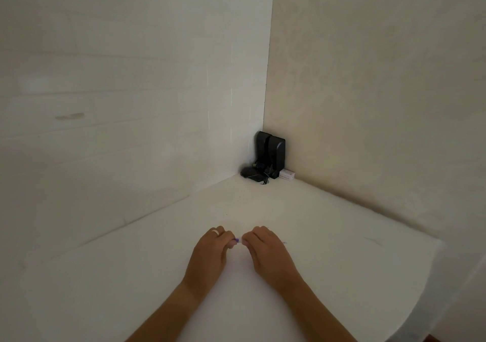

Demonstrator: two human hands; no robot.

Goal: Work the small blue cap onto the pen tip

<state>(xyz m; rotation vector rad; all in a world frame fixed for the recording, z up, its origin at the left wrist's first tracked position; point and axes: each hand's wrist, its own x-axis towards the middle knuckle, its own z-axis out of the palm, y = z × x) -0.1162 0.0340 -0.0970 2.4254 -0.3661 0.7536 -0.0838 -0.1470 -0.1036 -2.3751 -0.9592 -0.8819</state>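
Both my hands rest on a white table top [131,276], close together near its middle. My left hand [210,255], with a ring on one finger, has its fingers curled and pinches a small purple thing [237,240] at its fingertips. My right hand [265,252] is curled too, its fingertips meeting the same small purple thing from the other side. A thin dark line [284,242] pokes out just right of my right hand; what it is cannot be told. The purple thing is mostly hidden by my fingers.
Two black speakers [272,152] stand upright in the far corner where two pale walls meet, with a dark mouse and cables [253,174] in front. A small white box [287,175] lies beside them. The table's right edge [439,244] drops off.
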